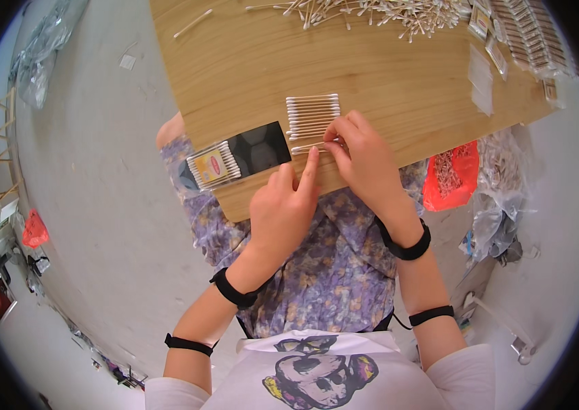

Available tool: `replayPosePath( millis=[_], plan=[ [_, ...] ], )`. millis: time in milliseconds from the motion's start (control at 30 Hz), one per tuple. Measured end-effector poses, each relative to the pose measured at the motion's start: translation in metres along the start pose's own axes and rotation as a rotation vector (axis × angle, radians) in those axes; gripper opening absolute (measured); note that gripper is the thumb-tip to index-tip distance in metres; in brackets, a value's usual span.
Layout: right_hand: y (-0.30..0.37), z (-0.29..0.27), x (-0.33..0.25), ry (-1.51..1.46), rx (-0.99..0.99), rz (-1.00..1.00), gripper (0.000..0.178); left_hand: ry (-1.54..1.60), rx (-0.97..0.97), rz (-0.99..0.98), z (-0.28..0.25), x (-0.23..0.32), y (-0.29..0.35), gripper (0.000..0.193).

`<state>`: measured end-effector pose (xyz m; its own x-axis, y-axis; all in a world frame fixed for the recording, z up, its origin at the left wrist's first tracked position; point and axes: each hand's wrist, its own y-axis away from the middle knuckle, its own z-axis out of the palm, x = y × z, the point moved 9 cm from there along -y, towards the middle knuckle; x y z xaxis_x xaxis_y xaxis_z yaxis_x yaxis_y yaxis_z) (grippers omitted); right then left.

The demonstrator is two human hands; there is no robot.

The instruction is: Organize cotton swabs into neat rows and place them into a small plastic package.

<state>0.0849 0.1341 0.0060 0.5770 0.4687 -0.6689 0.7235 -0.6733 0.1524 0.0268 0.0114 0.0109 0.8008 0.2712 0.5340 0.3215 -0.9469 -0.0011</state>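
Observation:
Cotton swabs [312, 115] lie side by side in a neat row near the table's front edge. Just below this row is a cotton swab [305, 147], set slightly apart. My right hand [371, 162] pinches its right part between thumb and forefinger. With its index finger stretched out, my left hand [281, 208] touches the same swab near the middle; its other fingers curl under. Left of the row lies a dark flat plate [260, 148]. On the plate's left end sits a clear pack of swabs [226, 161] with a yellow card inside.
A loose heap of cotton swabs [398, 15] covers the table's far side. Stacked clear packs [525, 34] stand at the far right, beside clear plastic sleeves [480, 82]. Beyond the table's right edge hangs a red bag [451, 178] with swabs in it.

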Motion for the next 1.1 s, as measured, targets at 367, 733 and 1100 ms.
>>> replayPosePath(
  millis=[367, 733, 1100],
  plan=[
    [0.014, -0.011, -0.003, 0.218, -0.073, -0.091, 0.009, -0.012, -0.031, 0.004, 0.002, 0.003, 0.0, 0.073],
    [0.159, -0.186, 0.195, 0.354, 0.174, 0.46, 0.01, 0.041, -0.034, 0.028, -0.005, -0.003, -0.018, 0.068],
    [0.049, -0.088, 0.08, -1.0, 0.662, 0.101, 0.038, 1.345, 0.568, -0.34, 0.007, -0.057, -0.05, 0.059]
  ],
)
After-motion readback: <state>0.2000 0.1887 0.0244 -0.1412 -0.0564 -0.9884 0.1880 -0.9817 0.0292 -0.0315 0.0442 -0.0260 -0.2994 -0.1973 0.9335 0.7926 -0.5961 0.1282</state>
